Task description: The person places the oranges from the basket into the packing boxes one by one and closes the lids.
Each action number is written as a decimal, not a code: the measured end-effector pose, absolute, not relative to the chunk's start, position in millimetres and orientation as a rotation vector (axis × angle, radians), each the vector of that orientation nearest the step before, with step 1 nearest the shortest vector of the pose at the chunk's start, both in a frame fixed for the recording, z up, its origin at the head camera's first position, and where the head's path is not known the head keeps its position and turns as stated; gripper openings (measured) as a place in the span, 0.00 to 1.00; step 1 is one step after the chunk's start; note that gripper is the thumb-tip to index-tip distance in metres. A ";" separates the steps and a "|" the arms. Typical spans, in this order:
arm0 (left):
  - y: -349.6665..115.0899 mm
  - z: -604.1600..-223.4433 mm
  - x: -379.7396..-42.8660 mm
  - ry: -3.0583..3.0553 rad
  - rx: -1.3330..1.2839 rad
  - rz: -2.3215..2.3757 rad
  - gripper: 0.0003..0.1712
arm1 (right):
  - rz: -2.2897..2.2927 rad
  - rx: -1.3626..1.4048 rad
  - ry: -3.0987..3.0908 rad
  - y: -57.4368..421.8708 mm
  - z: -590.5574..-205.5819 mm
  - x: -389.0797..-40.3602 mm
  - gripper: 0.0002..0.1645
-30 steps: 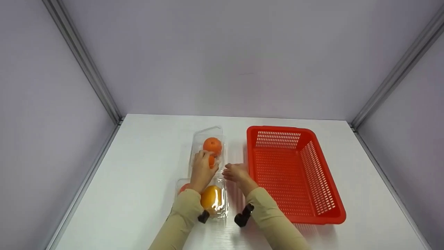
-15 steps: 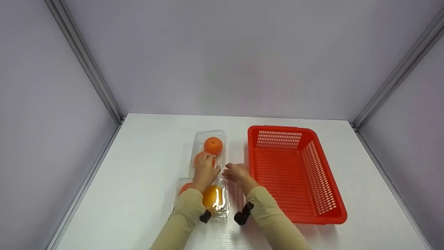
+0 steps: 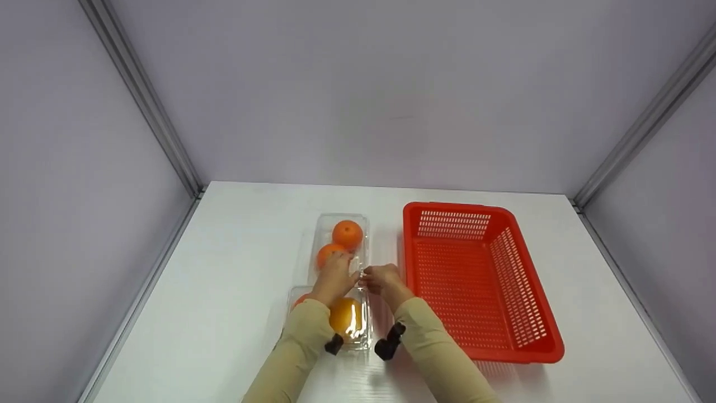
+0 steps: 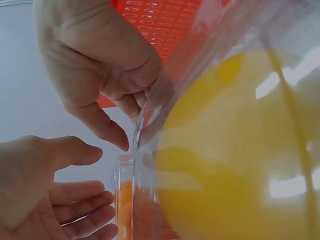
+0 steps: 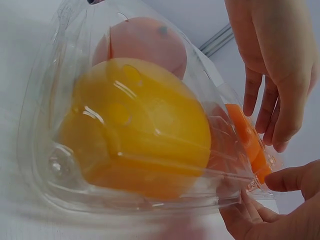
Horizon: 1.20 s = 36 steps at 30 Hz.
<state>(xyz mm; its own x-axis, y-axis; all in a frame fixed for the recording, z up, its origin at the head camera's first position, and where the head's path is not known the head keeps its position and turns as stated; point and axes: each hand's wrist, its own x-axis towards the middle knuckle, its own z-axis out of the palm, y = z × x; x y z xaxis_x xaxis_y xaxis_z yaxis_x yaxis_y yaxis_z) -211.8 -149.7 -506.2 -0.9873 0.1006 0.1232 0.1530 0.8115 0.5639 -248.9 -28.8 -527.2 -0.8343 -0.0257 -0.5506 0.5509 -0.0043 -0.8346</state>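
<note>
A clear plastic clamshell box lies on the white table with two oranges in it, its lid down. My left hand lies over its near part, fingers above the nearer orange; the farther orange shows through the lid. My right hand is at the box's near right corner. In the right wrist view its thumb is right at the corner, spread from the fingers. A second clear clamshell box, nearer me, holds a yellow fruit and a reddish round fruit.
A red perforated plastic basket stands right of the boxes, close by my right hand. Pale walls with metal corner posts enclose the white table at the back and sides.
The far box's raised lid has come down flat. My left hand has moved back off the nearer orange, slightly toward me and right. My right hand has stayed nearly in place.
</note>
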 end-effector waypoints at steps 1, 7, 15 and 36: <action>-149.7 -505.6 -211.9 -2.915 -0.204 -0.924 0.24 | -1.894 0.551 1.867 -29.4 -527.8 -249.5 0.14; -150.2 -503.2 -212.1 -2.967 -0.204 -0.900 0.24 | -1.903 0.595 1.861 -33.6 -528.6 -249.4 0.12; -150.2 -502.5 -211.8 -2.973 -0.210 -0.952 0.25 | -1.872 0.622 1.929 -39.5 -560.7 -266.6 0.09; -151.1 -499.2 -210.3 -2.988 -0.182 -1.022 0.25 | -1.906 0.656 1.874 -42.7 -535.7 -249.1 0.13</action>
